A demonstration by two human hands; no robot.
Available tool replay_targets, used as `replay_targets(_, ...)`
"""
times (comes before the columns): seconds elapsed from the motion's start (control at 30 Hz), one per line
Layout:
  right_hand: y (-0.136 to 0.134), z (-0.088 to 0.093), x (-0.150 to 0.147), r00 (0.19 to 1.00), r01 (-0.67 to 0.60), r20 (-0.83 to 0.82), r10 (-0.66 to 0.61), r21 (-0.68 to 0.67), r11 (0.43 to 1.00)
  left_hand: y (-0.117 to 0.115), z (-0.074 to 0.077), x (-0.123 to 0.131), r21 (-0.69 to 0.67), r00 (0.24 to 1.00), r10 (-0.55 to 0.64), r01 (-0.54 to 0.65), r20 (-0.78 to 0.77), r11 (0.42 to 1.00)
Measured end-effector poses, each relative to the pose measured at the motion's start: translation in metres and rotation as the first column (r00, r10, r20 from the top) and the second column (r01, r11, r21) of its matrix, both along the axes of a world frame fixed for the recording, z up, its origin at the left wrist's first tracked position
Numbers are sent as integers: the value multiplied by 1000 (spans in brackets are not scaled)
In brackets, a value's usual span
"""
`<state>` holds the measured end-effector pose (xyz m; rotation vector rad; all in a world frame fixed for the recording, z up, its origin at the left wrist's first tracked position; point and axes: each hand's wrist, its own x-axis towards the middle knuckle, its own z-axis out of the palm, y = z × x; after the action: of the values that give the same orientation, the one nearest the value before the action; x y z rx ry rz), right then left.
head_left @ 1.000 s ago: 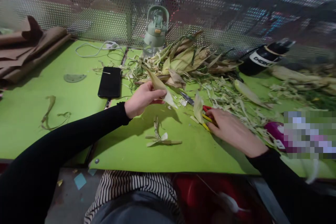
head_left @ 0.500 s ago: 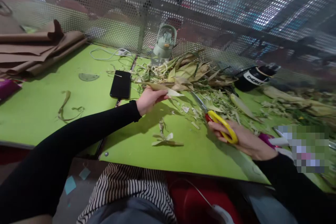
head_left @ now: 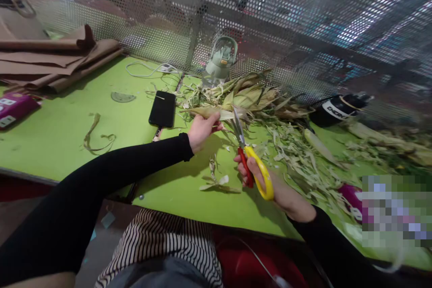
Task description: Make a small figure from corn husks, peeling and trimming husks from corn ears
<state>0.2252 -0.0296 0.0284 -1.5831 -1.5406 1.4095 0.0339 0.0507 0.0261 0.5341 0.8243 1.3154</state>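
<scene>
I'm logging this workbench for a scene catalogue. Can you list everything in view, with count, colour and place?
corn husk strip: one, pale tan, held at the left hand, scissor blades at its end
scissors: one, yellow and red handles, in the right hand
husk pile: one heap, tan-green, behind the hands
husk scraps: many, pale, scattered right of the scissors
phone: one, black, left of the pile
water bottle: one, pale green, by the mesh wall
dark bottle: one, black, lying at right
brown paper: stack, far left
table: green top
left hand: gripping the strip
right hand: fingers in the scissor handles
</scene>
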Motion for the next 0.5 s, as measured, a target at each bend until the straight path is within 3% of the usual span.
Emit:
replay_targets(0.07,3,-3,-8,998,22,-65,-26,-66,998,-5,-1,3,9,1000,-13,13,-5,1000)
replay_targets(0.33,3,1,-27,987,56,-151,-60,-27,998,-18,-3,7,-23,994,-90,88,-61,996)
replay_targets(0.5,4,-5,-21,994,92,-55,-92,6,996,-18,-3,6,-5,994,-78,78,-81,997)
